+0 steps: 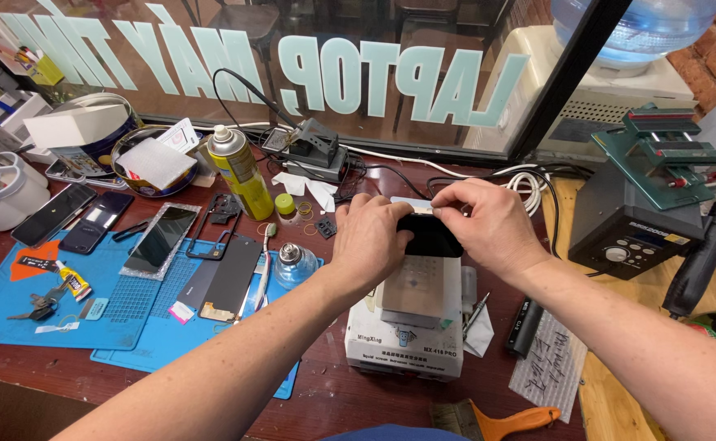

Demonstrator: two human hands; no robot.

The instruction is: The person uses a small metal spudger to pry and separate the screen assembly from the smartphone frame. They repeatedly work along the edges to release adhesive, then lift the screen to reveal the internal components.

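Both my hands are closed around a small black phone-like device held over the metal top plate of a white box-shaped heating machine. My left hand grips its left end. My right hand grips its right end and far edge, where a thin pale card or strip shows. Most of the device is hidden by my fingers.
Blue work mats at left carry phone screens, a dark back panel, a phone frame, glue tube and keys. A yellow spray can, small glass bottle, soldering stand, grey rework station, hot-air handle and an orange-handled brush surround them.
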